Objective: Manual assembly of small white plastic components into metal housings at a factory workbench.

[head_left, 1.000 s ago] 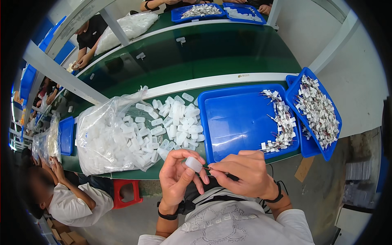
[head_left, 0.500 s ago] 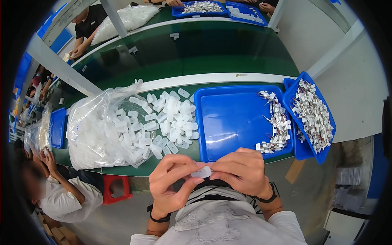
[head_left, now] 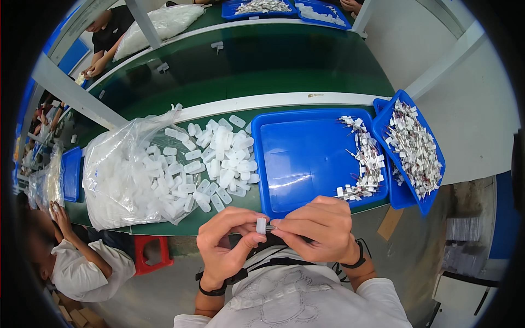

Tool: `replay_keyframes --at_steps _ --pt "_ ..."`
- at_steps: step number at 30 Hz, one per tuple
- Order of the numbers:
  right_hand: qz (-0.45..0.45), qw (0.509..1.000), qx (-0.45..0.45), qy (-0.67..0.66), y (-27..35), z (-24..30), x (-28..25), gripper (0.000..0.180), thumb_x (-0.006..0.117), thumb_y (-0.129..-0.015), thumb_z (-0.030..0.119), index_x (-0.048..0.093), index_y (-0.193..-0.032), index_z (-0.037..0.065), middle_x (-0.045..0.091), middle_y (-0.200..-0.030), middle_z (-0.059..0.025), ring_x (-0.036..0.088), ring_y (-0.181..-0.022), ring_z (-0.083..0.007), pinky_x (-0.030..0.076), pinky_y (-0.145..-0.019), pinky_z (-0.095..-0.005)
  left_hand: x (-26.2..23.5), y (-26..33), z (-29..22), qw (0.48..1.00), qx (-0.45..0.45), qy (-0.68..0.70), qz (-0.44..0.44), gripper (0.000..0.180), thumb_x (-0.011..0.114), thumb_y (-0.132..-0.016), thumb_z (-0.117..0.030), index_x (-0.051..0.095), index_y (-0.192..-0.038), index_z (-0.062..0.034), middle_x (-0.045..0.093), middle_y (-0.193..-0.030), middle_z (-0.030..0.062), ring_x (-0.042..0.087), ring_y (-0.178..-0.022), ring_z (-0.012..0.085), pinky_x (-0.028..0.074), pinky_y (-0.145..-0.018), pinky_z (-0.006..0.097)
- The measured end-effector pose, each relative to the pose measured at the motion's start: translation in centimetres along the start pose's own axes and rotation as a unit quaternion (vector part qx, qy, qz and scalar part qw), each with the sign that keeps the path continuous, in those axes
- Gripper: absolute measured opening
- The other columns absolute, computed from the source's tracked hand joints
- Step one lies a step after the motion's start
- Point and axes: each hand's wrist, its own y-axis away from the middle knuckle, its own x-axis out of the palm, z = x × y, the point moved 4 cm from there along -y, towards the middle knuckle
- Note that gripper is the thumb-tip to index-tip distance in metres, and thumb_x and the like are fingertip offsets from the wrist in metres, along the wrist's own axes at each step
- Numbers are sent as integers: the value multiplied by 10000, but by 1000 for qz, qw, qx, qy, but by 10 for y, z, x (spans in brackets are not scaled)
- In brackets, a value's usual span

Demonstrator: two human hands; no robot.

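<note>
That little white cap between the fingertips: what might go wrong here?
The white cap is pinched only by fingertips of the left hand and right hand, out past the table edge, so a slip might drop it to the floor. The loose caps spilling from the bag could also roll off.

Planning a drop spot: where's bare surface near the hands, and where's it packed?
Free: most of the big blue tray, between its left wall and the wired parts along its right side. Also the dark green belt behind. Crowded: white caps spilling from the clear bag, and the tilted tray.
</note>
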Motion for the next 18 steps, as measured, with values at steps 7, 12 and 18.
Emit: replay_keyframes --at_steps 7,12,18 --pt "24 999 -23 28 1 5 2 206 891 -706 54 807 -888 102 726 -758 2 664 -594 -132 450 -528 -256 2 2 4 998 -9 59 -9 238 815 -851 51 709 -1059 99 739 -1012 216 750 -763 195 584 -662 260" --pt "31 998 -36 39 3 5 2 258 886 -706 44 808 -942 110 724 -779 10 662 -599 -129 449 -523 -259 2 4 4 996 10 85 -28 249 832 -845 40 710 -1054 102 734 -973 205 744 -748 184 576 -649 258" --pt "-4 1000 -3 -29 7 -2 4 249 880 -703 24 796 -924 106 739 -771 2 668 -601 -133 446 -525 -254 4 -2 -17 993 113 -34 3 305 884 -782 7 749 -1044 84 735 -952 184 703 -699 148 547 -635 248"
